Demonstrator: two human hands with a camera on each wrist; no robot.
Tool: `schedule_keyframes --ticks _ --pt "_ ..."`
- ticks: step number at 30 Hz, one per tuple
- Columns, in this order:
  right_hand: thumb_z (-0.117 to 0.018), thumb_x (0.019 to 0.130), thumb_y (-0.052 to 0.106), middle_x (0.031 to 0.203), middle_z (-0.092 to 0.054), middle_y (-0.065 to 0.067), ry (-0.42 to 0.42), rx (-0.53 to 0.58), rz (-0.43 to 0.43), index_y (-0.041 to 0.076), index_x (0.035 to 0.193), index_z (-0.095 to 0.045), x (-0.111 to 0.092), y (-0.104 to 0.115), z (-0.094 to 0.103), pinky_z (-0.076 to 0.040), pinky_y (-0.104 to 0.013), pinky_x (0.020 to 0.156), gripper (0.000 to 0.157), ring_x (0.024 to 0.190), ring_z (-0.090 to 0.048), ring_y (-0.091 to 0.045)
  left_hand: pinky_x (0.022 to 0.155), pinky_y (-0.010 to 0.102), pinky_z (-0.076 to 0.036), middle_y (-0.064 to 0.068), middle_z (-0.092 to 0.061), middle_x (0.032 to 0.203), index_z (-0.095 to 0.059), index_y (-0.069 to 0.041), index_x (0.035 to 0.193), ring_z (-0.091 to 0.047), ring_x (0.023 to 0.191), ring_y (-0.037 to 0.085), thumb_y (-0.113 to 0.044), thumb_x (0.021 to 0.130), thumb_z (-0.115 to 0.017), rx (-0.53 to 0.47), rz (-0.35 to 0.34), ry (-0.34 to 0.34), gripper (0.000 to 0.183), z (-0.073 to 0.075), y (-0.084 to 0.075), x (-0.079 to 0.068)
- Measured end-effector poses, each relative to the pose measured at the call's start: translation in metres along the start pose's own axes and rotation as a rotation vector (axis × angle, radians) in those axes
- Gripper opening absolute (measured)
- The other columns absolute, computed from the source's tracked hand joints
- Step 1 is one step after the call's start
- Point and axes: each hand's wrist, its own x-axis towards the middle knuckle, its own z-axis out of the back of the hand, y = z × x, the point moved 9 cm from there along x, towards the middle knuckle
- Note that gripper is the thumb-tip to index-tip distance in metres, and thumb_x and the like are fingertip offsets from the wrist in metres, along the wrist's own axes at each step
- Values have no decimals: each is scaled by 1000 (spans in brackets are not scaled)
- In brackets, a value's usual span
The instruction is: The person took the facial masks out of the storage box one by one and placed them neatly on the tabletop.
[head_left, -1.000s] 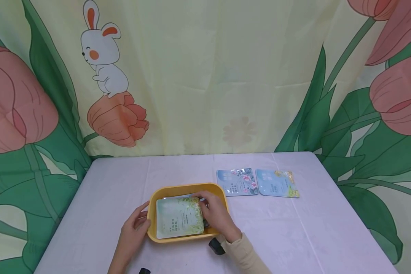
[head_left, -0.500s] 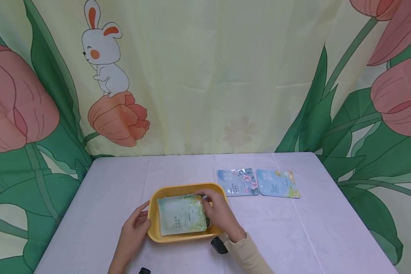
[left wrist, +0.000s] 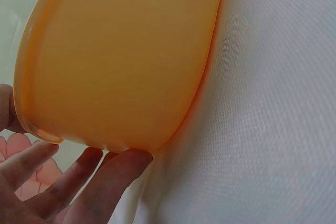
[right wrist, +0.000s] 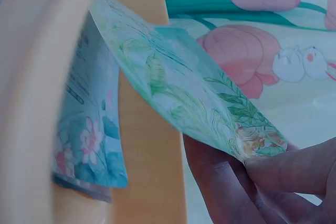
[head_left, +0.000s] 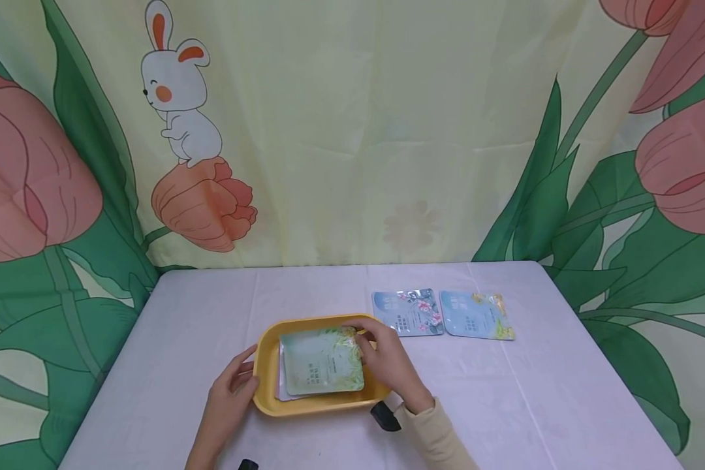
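Note:
A yellow plastic tray [head_left: 266, 378] sits near the front middle of the table. My left hand [head_left: 230, 395] holds its left end; in the left wrist view several fingertips [left wrist: 134, 158] rest against the outer wall [left wrist: 126, 66], and a digit reaches over the rim. My right hand [head_left: 388, 362] pinches the right corner of a flat green packet [head_left: 323, 362], which looks like a sheet-mask sachet with a leaf print. The right wrist view shows that packet [right wrist: 173, 87] tilted, its pinched end raised. Below it in the tray lies another packet [right wrist: 89, 129] with pink flowers, partly hidden.
Behind the tray to the right, a blue packet with pink flowers [head_left: 407, 313] lies flat beside a light-blue packet with yellow-green print [head_left: 476, 315]. A printed curtain [head_left: 341, 130] hangs behind the white-covered table [head_left: 505, 405].
My right hand has shifted right and away from me, lifting the green packet with it and uncovering the left edge of a pale packet beneath. My left hand and the tray have stayed put.

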Motion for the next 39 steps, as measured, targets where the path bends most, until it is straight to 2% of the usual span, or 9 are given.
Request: schedule_keyframes --ticks 11,20,31,39 --pt "-54 96 -5 122 -63 -12 -25 34 -46 11 121 -66 -2 -4 16 -61 -24 62 32 96 -65 -27 96 30 -56 15 -61 127 -51 -21 144 -61 119 30 -11 91 -57 29 -1 -11 54 0 -3 -2" --pt "-56 95 -2 117 -66 -11 -68 16 -90 10 121 -68 -3 -10 30 -61 -25 62 31 94 -65 -26 97 32 -55 15 -61 128 -51 -21 144 -61 119 30 -12 90 -57 41 14 -13 55 -1 -2 -1" --pt "-57 95 -3 114 -66 -11 -130 37 -117 10 117 -69 -3 -15 48 -61 -26 61 28 92 -68 -23 99 33 -54 16 -62 127 -50 -20 144 -61 118 30 -11 90 -56 41 2 -12 55 0 -3 -2" --pt "-57 94 -4 114 -66 -12 -148 69 -135 8 117 -69 -4 -21 58 -61 -28 59 29 91 -71 -24 98 32 -54 15 -61 128 -50 -22 144 -61 120 30 -12 91 -57 38 24 -6 55 -1 -2 -2"
